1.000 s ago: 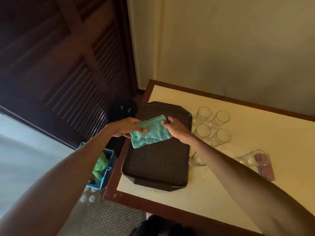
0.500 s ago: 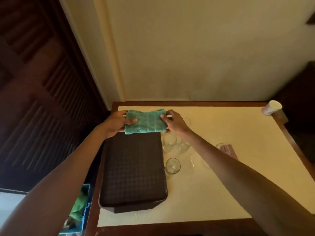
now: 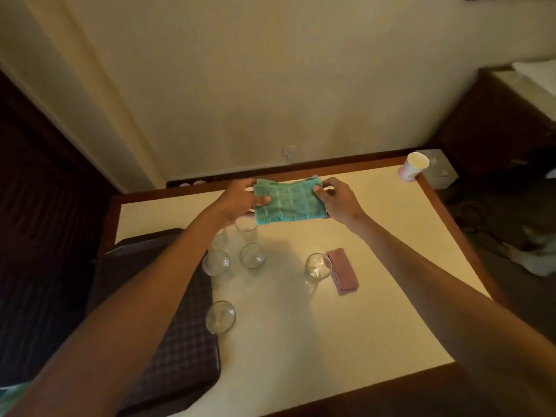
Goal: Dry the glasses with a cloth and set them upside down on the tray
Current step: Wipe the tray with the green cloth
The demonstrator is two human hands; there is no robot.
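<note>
Green cloth (image 3: 288, 203) stretched mid-frame, left hand (image 3: 240, 201) and right hand (image 3: 340, 200) each pinching one edge, likely readying it for wiping; glasses (image 3: 252, 255) upright on table (image 3: 376, 296) below, beside dark tray (image 3: 180, 356) at lower left, none dried yet

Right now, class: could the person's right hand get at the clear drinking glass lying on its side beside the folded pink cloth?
Probably yes, once freed. The right hand grips the green cloth together with the left hand. The clear glass lying on its side is below it on bare tabletop, with only the folded pink cloth beside it.
</note>
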